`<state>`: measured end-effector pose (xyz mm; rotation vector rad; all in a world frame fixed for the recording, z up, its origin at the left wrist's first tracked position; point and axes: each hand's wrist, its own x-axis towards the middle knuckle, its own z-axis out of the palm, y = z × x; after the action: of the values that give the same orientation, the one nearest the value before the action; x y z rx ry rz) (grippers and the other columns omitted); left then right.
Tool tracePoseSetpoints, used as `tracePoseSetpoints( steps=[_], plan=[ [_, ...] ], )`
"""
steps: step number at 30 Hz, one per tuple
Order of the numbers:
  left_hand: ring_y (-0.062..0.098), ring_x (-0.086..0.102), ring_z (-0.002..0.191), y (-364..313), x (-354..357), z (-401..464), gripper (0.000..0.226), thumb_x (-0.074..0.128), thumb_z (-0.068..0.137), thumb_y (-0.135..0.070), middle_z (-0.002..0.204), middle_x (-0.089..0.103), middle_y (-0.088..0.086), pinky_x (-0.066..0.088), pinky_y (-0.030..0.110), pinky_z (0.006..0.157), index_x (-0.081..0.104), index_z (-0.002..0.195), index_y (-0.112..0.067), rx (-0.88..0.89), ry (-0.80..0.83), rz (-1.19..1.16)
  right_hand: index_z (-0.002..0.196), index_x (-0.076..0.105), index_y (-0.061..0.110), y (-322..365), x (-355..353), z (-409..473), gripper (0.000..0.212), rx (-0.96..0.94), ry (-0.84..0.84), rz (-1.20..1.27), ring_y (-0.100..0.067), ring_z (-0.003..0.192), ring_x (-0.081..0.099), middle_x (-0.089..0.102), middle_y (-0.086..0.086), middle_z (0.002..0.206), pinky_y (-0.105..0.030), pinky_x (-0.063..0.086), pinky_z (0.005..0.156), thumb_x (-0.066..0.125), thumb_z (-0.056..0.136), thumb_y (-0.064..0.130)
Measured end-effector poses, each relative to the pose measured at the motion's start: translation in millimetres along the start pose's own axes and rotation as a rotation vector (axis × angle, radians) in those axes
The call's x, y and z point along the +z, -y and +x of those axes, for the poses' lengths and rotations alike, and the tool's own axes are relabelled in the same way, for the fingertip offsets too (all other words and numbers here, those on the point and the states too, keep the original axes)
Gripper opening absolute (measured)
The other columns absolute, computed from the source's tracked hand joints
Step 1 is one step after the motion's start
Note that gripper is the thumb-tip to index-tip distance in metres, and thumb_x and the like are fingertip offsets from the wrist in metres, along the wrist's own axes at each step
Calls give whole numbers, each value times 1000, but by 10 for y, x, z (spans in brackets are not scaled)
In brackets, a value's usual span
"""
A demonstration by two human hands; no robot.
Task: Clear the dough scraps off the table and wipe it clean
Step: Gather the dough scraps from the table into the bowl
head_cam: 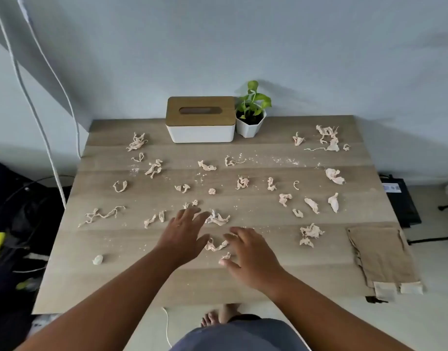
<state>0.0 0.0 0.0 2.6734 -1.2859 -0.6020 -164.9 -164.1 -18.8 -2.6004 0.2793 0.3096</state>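
Pale dough scraps (243, 183) lie scattered over nearly the whole wooden table (256, 282), roughly thirty bits, with floury crumbs between them. At the far edge stand one tissue box (201, 119) with a wooden lid and, just beside it on the right, one small potted plant (251, 115). One folded tan cloth (385, 257) lies at the near right corner. Both hands reach over the near middle: the left hand (183, 236) is spread flat, fingers straight, and the right hand (250, 254) is loosely open, with a twisted scrap (216, 245) between them.
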Motion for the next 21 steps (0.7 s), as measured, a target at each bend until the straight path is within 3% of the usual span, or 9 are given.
tracePoseSetpoints(
  steps=[3,7,16,21],
  plan=[
    [30,36,145,2,77,155,64,58,98,-50,155,39,5,43,46,111,39,156,-30,51,12,42,145,51,24,-20,142,95,72,-177,-51,-120,-29,135,51,53,-5,147,-50,46,109,63,86,64],
    [31,38,143,44,189,304,60,56,99,-49,155,39,4,44,45,112,40,154,-32,125,61,137,151,38,28,-56,280,204,83,-304,-2,-163,-29,139,42,40,-2,153,-53,35,116,56,84,74],
    [32,54,129,143,212,509,67,74,85,-23,146,52,7,52,44,105,49,147,-29,238,26,203,152,43,24,-272,483,317,79,-470,-82,-241,-33,132,49,43,-6,153,-56,43,110,60,87,65],
    [27,59,114,131,239,651,65,73,83,-14,134,57,1,57,43,89,54,141,-35,323,18,174,154,41,25,-344,572,402,72,-570,-139,-315,-31,128,53,44,-4,153,-51,46,106,55,94,64]
  ],
)
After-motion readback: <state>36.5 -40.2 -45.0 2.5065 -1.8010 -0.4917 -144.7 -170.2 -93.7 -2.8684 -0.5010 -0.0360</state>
